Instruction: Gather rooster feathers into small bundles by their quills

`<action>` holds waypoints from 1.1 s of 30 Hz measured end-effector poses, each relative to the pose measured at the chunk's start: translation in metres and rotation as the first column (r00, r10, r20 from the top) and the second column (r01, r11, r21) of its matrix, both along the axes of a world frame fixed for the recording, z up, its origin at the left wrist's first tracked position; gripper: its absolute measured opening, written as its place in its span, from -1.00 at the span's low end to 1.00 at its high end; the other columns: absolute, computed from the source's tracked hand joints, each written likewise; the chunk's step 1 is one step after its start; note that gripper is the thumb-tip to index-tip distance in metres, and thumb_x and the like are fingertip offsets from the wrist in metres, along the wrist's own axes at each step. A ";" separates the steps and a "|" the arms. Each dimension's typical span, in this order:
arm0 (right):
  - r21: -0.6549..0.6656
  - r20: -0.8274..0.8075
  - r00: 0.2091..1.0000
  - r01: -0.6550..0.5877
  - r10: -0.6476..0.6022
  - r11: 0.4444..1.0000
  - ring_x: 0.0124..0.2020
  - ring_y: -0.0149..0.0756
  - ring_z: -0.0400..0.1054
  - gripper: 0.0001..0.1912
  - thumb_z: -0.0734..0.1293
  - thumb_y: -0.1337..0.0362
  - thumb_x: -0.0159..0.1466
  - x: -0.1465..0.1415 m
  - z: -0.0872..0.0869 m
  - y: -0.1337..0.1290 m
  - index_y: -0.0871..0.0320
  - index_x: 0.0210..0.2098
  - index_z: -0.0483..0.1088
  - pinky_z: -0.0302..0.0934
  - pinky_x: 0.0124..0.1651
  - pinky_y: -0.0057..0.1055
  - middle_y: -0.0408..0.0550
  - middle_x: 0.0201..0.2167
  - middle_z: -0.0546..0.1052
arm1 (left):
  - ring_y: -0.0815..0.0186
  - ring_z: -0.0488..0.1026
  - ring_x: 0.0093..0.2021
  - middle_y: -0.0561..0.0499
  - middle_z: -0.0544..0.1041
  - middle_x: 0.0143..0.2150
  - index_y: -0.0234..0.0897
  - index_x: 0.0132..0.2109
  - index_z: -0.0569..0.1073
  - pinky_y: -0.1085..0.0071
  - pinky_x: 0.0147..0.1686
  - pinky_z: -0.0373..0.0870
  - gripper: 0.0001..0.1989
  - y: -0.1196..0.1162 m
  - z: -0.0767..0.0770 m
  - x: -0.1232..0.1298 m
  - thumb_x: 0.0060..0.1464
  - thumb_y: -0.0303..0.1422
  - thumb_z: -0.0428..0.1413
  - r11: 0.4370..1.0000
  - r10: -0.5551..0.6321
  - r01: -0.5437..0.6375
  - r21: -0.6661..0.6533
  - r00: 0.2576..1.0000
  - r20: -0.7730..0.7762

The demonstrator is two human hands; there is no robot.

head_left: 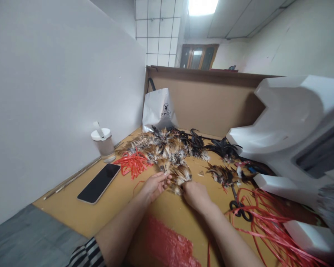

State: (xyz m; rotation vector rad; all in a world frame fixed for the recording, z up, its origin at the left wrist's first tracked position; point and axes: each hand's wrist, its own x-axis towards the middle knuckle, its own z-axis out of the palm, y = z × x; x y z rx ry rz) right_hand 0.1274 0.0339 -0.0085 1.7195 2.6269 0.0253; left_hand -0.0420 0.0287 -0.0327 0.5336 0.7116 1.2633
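A large heap of brown, white and black feathers (pixel 167 146) lies across the middle of the table. At its near edge my left hand (pixel 155 186) pinches a small tuft of feathers (pixel 163 166) between thumb and fingertips. To its right, my right hand (pixel 195 194) is closed at a brown-and-white feather bunch (pixel 181 175); its fingertips are hidden, so what they grip is unclear. Short red strips (pixel 134 164) are piled left of the feathers. Smaller dark feather bunches (pixel 221 174) rest to the right.
A phone (pixel 99 183) and a lidded cup (pixel 104 144) stand at the left. Behind the feathers is a white bag (pixel 159 110). Black scissors (pixel 240 211), long red strips (pixel 263 215) and white foam (pixel 289 122) occupy the right. Red plastic (pixel 171 243) lies in front.
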 end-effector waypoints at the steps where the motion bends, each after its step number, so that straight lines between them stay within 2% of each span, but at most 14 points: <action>1: -0.014 -0.025 1.000 -0.004 0.004 1.000 -0.41 -0.23 0.36 -0.79 0.14 0.39 0.09 0.001 0.001 0.001 0.18 -0.43 0.41 0.02 -0.43 -0.44 0.11 -0.43 0.49 | 0.52 0.36 -0.54 -0.01 0.46 -0.41 -0.40 -0.33 0.41 0.64 -0.62 0.21 -0.85 0.000 0.001 0.000 -0.12 -0.43 0.15 1.000 0.003 -0.003 0.001 1.000 -0.001; 5: -0.087 -0.240 0.971 -0.015 -0.006 0.996 -0.53 -0.37 0.27 -0.84 0.17 0.33 0.05 0.009 0.008 0.007 0.20 -0.54 0.38 -0.04 -0.49 -0.49 -0.02 -0.57 0.44 | 0.52 0.36 -0.53 -0.01 0.46 -0.41 -0.40 -0.34 0.41 0.64 -0.62 0.20 -0.86 -0.001 0.003 0.001 -0.12 -0.43 0.15 1.000 0.007 -0.007 0.003 1.000 0.001; 7: -0.147 -0.436 0.900 -0.044 -0.025 0.988 -0.57 -0.43 0.21 -0.86 0.19 0.33 0.02 0.013 0.010 0.012 0.22 -0.57 0.35 -0.04 -0.50 -0.53 -0.09 -0.63 0.40 | 0.51 0.37 -0.53 -0.01 0.47 -0.41 -0.40 -0.34 0.40 0.64 -0.62 0.20 -0.87 -0.002 0.003 0.001 -0.12 -0.44 0.15 1.000 0.002 -0.003 -0.002 1.000 -0.003; 9: -0.241 -0.653 0.753 -0.109 -0.078 0.964 -0.61 -0.48 0.16 -0.88 0.20 0.32 0.00 0.016 0.010 0.016 0.23 -0.58 0.32 -0.03 -0.52 -0.56 -0.15 -0.66 0.36 | 0.51 0.37 -0.53 -0.01 0.47 -0.41 -0.40 -0.35 0.40 0.63 -0.61 0.20 -0.87 -0.002 0.003 0.002 -0.12 -0.44 0.15 1.000 -0.004 0.004 -0.006 1.000 -0.011; 12: -0.387 -0.855 0.446 -0.210 -0.264 0.898 -0.70 -0.55 0.05 -0.87 0.25 0.27 -0.02 0.014 0.012 0.017 0.22 -0.60 0.28 -0.07 -0.60 -0.58 -0.24 -0.73 0.27 | 0.50 0.37 -0.53 -0.01 0.47 -0.41 -0.40 -0.33 0.40 0.62 -0.62 0.20 -0.86 -0.002 0.003 0.004 -0.12 -0.44 0.15 1.000 -0.026 0.026 -0.012 0.999 -0.018; 15: -0.476 -0.879 0.179 -0.296 -0.442 0.828 -0.77 -0.59 -0.09 -0.79 0.32 0.19 -0.05 0.005 0.015 0.012 0.21 -0.57 0.25 -0.22 -0.69 -0.59 -0.32 -0.80 0.16 | 0.50 0.38 -0.54 -0.02 0.48 -0.40 -0.41 -0.30 0.40 0.62 -0.61 0.20 -0.83 -0.005 0.004 0.006 -0.11 -0.43 0.14 0.996 -0.083 0.082 -0.026 0.996 -0.030; 17: -0.491 -0.865 0.077 -0.329 -0.496 0.806 -0.78 -0.61 -0.13 -0.75 0.35 0.16 -0.07 -0.002 0.016 0.008 0.20 -0.53 0.25 -0.28 -0.71 -0.60 -0.34 -0.81 0.15 | 0.50 0.38 -0.53 -0.04 0.49 -0.40 -0.41 -0.29 0.40 0.62 -0.60 0.20 -0.82 -0.006 0.004 0.008 -0.11 -0.43 0.14 0.993 -0.117 0.116 -0.032 0.992 -0.041; 19: -0.485 -0.862 0.023 -0.326 -0.506 0.812 -0.78 -0.62 -0.14 -0.72 0.36 0.13 -0.07 -0.008 0.014 0.005 0.21 -0.52 0.27 -0.30 -0.71 -0.61 -0.33 -0.80 0.17 | 0.49 0.39 -0.53 -0.05 0.50 -0.40 -0.41 -0.30 0.40 0.62 -0.60 0.20 -0.83 -0.008 0.004 0.010 -0.11 -0.43 0.14 0.990 -0.138 0.137 -0.026 0.989 -0.049; 22: -0.461 -0.875 -0.015 -0.286 -0.485 0.840 -0.77 -0.61 -0.10 -0.69 0.37 0.10 -0.08 -0.015 0.008 0.003 0.22 -0.52 0.29 -0.26 -0.72 -0.61 -0.31 -0.79 0.20 | 0.48 0.39 -0.53 -0.06 0.50 -0.40 -0.41 -0.32 0.41 0.61 -0.59 0.19 -0.84 -0.011 0.003 0.012 -0.12 -0.42 0.15 0.988 -0.154 0.154 -0.012 0.987 -0.048; 26: -0.389 -0.911 -0.036 -0.255 -0.410 0.885 -0.74 -0.58 0.01 -0.70 0.37 0.10 -0.07 -0.020 -0.001 0.002 0.22 -0.52 0.32 -0.16 -0.69 -0.60 -0.26 -0.75 0.28 | 0.50 0.38 -0.54 -0.04 0.49 -0.42 -0.41 -0.32 0.41 0.61 -0.57 0.20 -0.85 -0.012 0.004 0.013 -0.12 -0.44 0.15 0.985 -0.175 0.175 0.000 0.984 -0.026; 33: -0.328 -0.938 -0.034 -0.239 -0.345 0.914 -0.69 -0.50 0.15 -0.72 0.34 0.10 -0.03 -0.023 -0.011 0.002 0.21 -0.50 0.32 -0.02 -0.65 -0.58 -0.19 -0.68 0.37 | 0.51 0.36 -0.56 -0.03 0.47 -0.46 -0.43 -0.36 0.42 0.61 -0.57 0.20 -0.88 -0.011 0.005 0.014 -0.12 -0.46 0.15 0.983 -0.182 0.182 0.001 0.983 -0.013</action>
